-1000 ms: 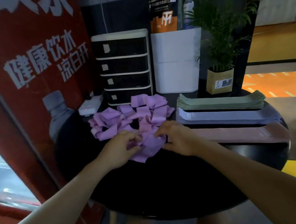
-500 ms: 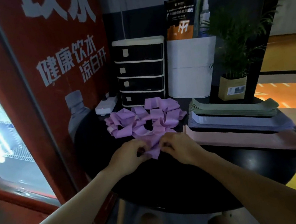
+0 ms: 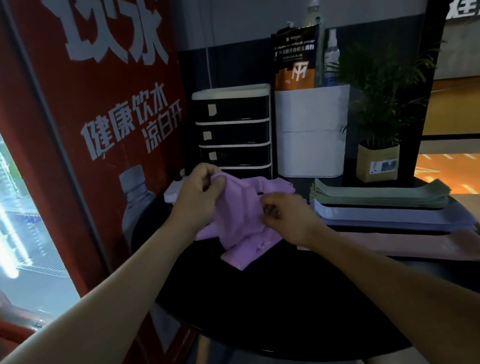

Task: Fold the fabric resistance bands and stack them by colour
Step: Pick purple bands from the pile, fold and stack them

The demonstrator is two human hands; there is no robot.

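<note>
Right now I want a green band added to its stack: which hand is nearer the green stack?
Right. The right hand pinches the purple band just left of the green stack; the left hand holds the band's far end, farther left.

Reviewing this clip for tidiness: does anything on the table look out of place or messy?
Only the purple bands: a crumpled tangle, gripped by the left hand and right hand. The green stack, lavender stack and pink stack lie flat and sorted.

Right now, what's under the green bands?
Under the green bands lies a pale lavender stack, then pink bands on the black table. How many lie in each stack cannot be counted.
</note>
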